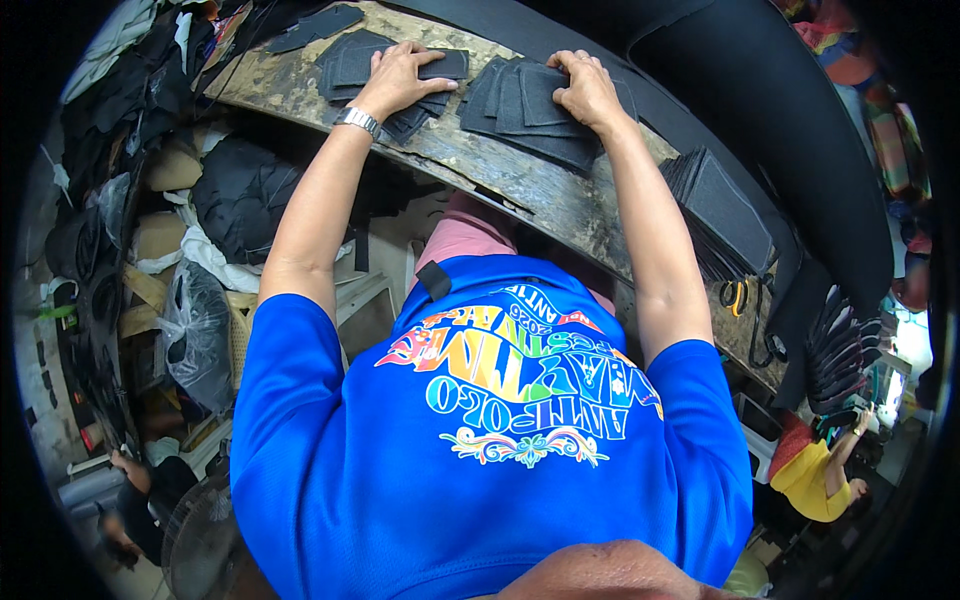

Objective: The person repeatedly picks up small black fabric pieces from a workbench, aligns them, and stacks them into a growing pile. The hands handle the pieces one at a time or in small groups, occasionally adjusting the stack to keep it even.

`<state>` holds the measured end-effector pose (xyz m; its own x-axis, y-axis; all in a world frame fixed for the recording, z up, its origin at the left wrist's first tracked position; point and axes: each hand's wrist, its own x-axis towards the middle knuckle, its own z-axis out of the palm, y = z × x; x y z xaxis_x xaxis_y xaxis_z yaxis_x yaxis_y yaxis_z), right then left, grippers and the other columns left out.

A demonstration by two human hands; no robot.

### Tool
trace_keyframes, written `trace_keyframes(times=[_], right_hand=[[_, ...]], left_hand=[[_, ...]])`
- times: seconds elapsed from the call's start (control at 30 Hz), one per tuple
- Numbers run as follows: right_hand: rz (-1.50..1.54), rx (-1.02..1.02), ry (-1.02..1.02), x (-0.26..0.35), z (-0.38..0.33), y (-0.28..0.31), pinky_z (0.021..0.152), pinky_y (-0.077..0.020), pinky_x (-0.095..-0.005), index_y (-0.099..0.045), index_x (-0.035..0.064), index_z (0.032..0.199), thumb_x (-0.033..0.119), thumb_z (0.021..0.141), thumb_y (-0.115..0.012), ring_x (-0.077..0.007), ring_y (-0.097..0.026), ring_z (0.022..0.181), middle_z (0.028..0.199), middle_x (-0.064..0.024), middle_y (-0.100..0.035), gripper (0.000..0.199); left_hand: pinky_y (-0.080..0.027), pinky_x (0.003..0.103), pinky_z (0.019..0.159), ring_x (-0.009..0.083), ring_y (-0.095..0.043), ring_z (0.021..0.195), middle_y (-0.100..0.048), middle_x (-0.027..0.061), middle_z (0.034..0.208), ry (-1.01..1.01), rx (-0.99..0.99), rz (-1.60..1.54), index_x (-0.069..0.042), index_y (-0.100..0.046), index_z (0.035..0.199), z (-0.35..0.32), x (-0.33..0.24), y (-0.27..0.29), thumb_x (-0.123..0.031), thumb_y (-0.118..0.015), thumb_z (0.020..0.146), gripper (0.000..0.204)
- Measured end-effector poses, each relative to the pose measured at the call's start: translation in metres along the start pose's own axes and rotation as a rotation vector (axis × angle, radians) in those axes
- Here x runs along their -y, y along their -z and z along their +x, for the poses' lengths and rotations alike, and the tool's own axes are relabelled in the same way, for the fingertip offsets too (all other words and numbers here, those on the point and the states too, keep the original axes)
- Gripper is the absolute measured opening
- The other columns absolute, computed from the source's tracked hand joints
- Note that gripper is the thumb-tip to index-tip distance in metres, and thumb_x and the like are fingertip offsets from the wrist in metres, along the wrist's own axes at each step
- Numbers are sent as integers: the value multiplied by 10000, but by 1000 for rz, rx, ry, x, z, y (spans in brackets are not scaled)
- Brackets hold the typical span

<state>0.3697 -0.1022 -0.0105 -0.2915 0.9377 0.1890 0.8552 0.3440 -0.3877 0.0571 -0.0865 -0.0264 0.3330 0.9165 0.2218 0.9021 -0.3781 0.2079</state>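
On the head view I'm seeing two hands working at the upper middle of the frame, both over grey pieces on a worn bench (520, 190). The left hand (398, 80) is spreading its thumb well away from its fingers and lying across the left pile (352, 62); the top piece (450, 66) is showing between thumb and fingers, and whether it's being gripped or only covered I cannot tell. The right hand (587, 92) is curling half-bent over the right pile (505, 95), thumb and forefinger resting near its top piece; I cannot tell if anything is being pinched there either.

What's worrying me: both piles are lying loose and fanned, so a sideways push could be sending pieces sliding, and the lower ones are sitting near the bench's front edge, where a drag toward the body could be tipping them off. Flat layers like these could also be coming up two at a time.

For position, the left pile is spreading under and around the left hand, the top piece poking out to its right. The right pile is lying mostly left of and below the right hand, partly under its palm.
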Motion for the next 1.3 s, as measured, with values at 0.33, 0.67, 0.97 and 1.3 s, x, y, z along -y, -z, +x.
trace_keyframes(times=[0.33,0.67,0.97,1.3], right_hand=[[-46,-287,228,27,-44,38,1104,-310,-537,-633,92,931,19,750,-651,-271,-577,1045,949,-57,-621,196],[141,-316,288,73,-96,85,1052,-370,-531,-654,64,861,-21,736,-644,-249,-626,883,804,-47,-637,151],[607,-258,166,86,-123,88,726,-496,-274,-685,-4,951,-56,772,-709,-155,-641,797,843,-77,-674,188],[1419,-471,-45,105,-124,67,770,-513,-197,-668,3,1037,10,845,-752,-66,-621,824,928,-24,-676,210]], left_hand=[[-211,503,1142,326,-444,1333,-548,163,1373,85,90,-277,-231,-694,1241,14,24,-11,-728,-616,788,677],[-174,479,1128,310,-465,1305,-574,93,1367,102,47,-195,-208,-683,1254,15,21,-19,-696,-498,884,640],[-373,443,977,332,-607,1074,-673,148,1123,45,-203,-274,-82,-681,1158,13,-5,4,-490,-519,975,476],[-542,248,797,122,-655,942,-675,64,1062,-157,10,-1723,3,-604,1217,-54,-165,72,-235,-560,1011,317]])
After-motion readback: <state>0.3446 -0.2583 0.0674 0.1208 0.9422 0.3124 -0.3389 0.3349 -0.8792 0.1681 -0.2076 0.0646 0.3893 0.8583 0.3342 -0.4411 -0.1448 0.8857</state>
